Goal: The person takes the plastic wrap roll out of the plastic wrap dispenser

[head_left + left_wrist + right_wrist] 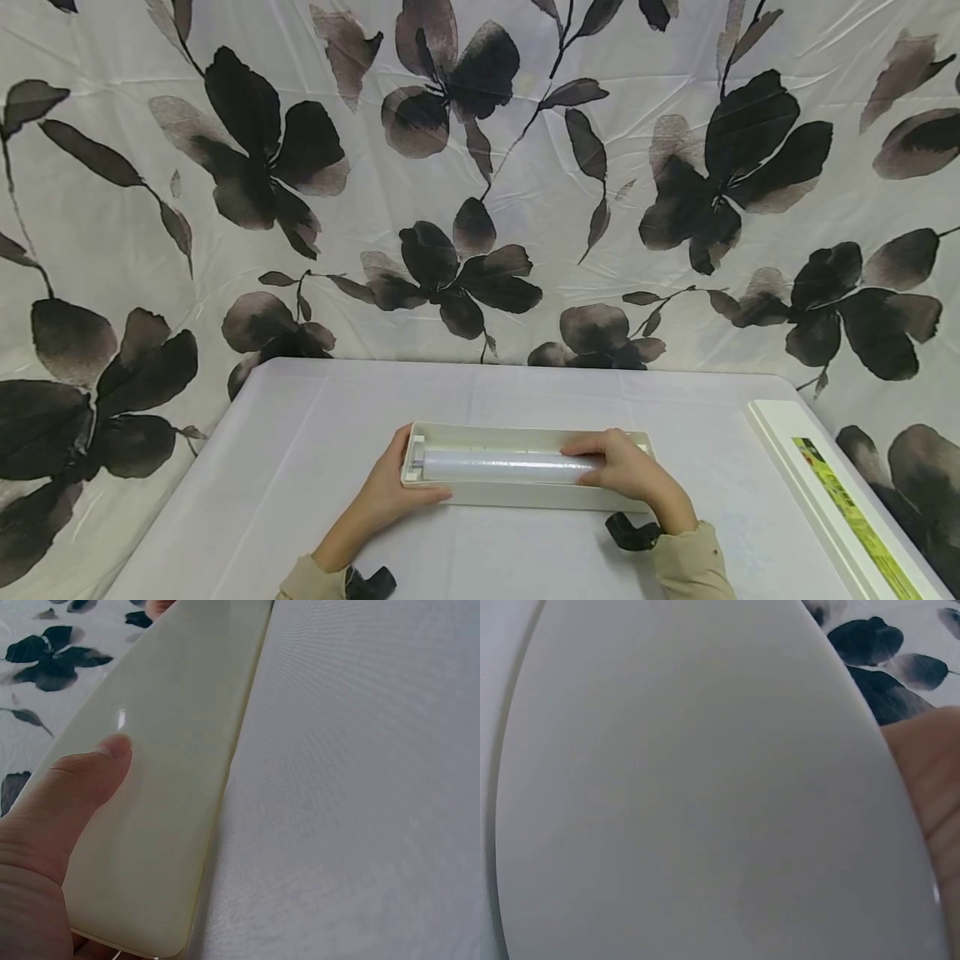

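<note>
Box point(532, 497) sits off the table's point(240, 483) far edge, left hand point(393, 483) gripping one end, right hand point(630, 473) pinching the roll point(495, 466) inside, decent gap to the right-edge panel point(791, 467).

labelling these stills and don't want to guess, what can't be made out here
- Head: right end of the shiny, whitish, cylindrical plastic-looking roll, behind the right hand.
- Head: print on the yellow label of the long white panel, too small; panel's near end, cut off by the bottom edge.
- Left wrist: inside of the off-white rectangular box, hidden by its side wall.
</note>
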`<state>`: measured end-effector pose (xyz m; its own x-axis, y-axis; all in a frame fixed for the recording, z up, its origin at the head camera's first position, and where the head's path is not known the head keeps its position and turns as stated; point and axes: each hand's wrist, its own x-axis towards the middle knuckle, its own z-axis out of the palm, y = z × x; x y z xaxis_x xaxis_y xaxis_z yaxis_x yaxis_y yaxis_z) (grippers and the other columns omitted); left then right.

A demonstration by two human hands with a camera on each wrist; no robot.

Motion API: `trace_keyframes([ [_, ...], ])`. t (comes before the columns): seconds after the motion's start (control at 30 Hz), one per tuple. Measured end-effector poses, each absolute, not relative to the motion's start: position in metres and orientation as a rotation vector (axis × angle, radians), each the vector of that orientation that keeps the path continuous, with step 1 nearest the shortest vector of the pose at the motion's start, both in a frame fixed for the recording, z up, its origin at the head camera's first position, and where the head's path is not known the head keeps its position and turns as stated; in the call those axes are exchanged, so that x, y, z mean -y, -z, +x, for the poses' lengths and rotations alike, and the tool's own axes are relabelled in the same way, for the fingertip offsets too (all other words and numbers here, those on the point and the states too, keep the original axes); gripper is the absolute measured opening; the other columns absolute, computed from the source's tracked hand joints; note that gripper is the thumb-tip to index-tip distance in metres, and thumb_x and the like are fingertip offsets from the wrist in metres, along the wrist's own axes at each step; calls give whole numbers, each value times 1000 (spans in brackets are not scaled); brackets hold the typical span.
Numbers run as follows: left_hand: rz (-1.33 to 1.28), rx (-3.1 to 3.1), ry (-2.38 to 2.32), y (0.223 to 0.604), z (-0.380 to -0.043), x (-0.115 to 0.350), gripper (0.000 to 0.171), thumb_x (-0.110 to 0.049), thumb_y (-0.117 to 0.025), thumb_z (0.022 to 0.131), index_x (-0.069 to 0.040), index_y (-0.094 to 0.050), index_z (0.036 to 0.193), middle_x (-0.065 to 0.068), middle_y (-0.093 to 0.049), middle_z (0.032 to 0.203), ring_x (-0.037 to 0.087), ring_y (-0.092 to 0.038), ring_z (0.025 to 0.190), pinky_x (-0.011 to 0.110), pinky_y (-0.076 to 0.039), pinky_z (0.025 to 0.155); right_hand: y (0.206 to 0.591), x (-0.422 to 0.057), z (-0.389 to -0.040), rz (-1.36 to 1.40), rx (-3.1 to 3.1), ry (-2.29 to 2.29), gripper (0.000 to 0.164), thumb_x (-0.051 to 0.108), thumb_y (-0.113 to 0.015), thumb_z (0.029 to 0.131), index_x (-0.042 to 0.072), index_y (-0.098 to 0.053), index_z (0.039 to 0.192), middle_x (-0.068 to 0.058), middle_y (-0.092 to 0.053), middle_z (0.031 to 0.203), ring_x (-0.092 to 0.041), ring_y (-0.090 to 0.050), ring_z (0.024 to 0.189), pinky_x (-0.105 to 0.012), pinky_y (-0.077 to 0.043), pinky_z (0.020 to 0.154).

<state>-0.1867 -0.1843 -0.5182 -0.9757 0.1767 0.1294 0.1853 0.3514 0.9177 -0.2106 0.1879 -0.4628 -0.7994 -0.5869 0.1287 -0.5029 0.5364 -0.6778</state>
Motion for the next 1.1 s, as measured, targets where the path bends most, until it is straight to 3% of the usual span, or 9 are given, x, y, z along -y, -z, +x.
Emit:
trace_keyframes([
  [0.3,-338,2575,1753,519,-186,185,103,-30,-97,61,-19,-37,145,4,-56,130,20,-55,110,40,-45,95,462,-187,-210,-967,-2657,1132,36,3,-83,74,1,-75,109,-12,-72,113,-26,-66,108,-34,-53,89],
  [1.1,-362,2573,1744,518,-187,184,104,-30,-96,62,-18,-36,146,5,-55,131,21,-56,109,40,-47,93,453,-189,-207,-902,-2660,1159,40,1,-83,74,1,-74,113,-13,-71,113,-29,-66,107,-35,-54,87],
])
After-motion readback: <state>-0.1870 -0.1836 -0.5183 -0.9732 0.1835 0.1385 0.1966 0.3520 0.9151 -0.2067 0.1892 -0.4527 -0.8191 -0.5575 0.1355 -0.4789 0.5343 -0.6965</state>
